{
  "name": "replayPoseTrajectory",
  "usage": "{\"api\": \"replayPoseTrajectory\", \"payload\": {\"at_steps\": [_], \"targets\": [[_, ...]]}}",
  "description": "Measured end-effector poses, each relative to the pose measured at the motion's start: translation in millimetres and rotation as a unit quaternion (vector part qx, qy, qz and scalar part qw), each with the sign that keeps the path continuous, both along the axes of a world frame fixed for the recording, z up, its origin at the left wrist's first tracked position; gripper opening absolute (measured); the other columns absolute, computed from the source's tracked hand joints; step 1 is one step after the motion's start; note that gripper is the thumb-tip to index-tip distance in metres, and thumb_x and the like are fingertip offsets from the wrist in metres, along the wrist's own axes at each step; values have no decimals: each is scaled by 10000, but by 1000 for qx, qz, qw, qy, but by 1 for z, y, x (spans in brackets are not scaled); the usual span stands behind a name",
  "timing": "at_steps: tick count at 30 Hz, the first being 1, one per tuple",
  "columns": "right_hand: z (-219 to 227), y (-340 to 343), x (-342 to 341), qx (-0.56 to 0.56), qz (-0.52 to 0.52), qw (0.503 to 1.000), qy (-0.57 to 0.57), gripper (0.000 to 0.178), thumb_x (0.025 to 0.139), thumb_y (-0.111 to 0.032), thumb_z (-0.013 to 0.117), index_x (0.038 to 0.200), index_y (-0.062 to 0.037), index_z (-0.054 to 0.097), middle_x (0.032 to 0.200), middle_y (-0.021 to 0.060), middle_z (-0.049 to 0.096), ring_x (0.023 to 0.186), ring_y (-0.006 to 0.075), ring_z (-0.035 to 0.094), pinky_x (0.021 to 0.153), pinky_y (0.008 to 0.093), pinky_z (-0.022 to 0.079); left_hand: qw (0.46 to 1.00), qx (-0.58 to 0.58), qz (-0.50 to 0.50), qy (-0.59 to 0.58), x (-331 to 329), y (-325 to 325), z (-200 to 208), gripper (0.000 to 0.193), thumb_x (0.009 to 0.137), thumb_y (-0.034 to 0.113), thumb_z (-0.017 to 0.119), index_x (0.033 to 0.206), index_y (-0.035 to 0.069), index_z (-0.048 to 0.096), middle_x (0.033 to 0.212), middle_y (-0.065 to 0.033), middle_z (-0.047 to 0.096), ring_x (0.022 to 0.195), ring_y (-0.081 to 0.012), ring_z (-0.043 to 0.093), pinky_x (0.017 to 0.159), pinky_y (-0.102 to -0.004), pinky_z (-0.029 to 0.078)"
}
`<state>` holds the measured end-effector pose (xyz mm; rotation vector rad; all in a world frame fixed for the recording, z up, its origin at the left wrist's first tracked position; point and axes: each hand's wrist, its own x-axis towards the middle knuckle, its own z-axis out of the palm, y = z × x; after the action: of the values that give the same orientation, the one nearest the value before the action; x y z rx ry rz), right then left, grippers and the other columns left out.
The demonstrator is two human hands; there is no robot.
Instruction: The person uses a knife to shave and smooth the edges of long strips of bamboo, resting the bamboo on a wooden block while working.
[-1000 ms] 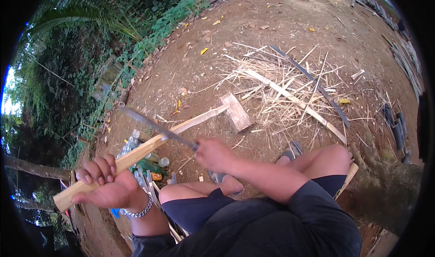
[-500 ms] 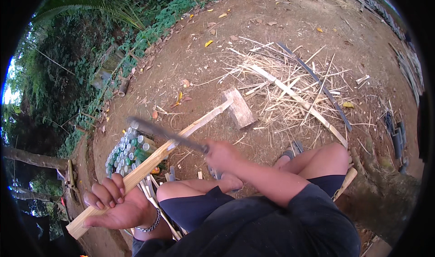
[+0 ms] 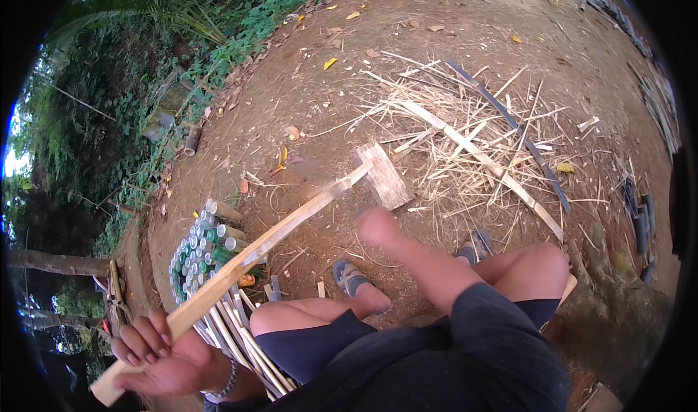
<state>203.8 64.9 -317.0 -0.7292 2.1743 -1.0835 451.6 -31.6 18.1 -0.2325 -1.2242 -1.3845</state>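
Observation:
A long split bamboo strip (image 3: 209, 288) slants across the left side, its far end resting on a wooden block (image 3: 390, 182) on the ground. Near the strip's close end, my left hand (image 3: 163, 357) is closed around it, fingers over the top and thumb along the side. My right hand (image 3: 381, 227) is a blurred fist just short of the block, apart from the strip. The knife that it held shortly before is smeared by motion, so its blade cannot be made out here. Part of the strip's upper face looks pale and shaved.
Bamboo shavings and slivers (image 3: 465, 147) lie heaped beyond the block, a long bamboo slat (image 3: 476, 154) across them. Glass bottles (image 3: 200, 248) cluster on the left. Finished-looking thin strips (image 3: 251, 343) lean beside my left knee. My sandalled feet (image 3: 354, 277) stand on bare soil.
My right hand has swung forward and right, away from the strip; the dark blade that crossed the strip no longer shows. My left hand and the strip's near end have shifted slightly down and left.

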Motion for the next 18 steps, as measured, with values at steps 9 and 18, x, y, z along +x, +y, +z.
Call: {"api": "replayPoseTrajectory", "payload": {"at_steps": [9, 18], "targets": [[46, -21, 18, -49, 111, 990, 75, 261, 838, -191, 540, 971, -11, 676, 903, 211, 680, 865, 374, 664, 802, 470, 527, 999, -24, 2, -23, 3, -44, 13, 490, 995, 526, 383, 734, 111, 393, 605, 25, 312, 507, -95, 292, 524, -249, 285], [-68, -28, -59, 93, -28, 994, -43, 255, 871, -187, 561, 989, -11, 704, 953, 206, 686, 884, 304, 679, 809, 384, 546, 996, -16, 55, -70, 4, -80, 28, 598, 999, 601, 210, 708, 109, 382, 594, 17, 320, 487, -102, 275, 489, -244, 277]]}}
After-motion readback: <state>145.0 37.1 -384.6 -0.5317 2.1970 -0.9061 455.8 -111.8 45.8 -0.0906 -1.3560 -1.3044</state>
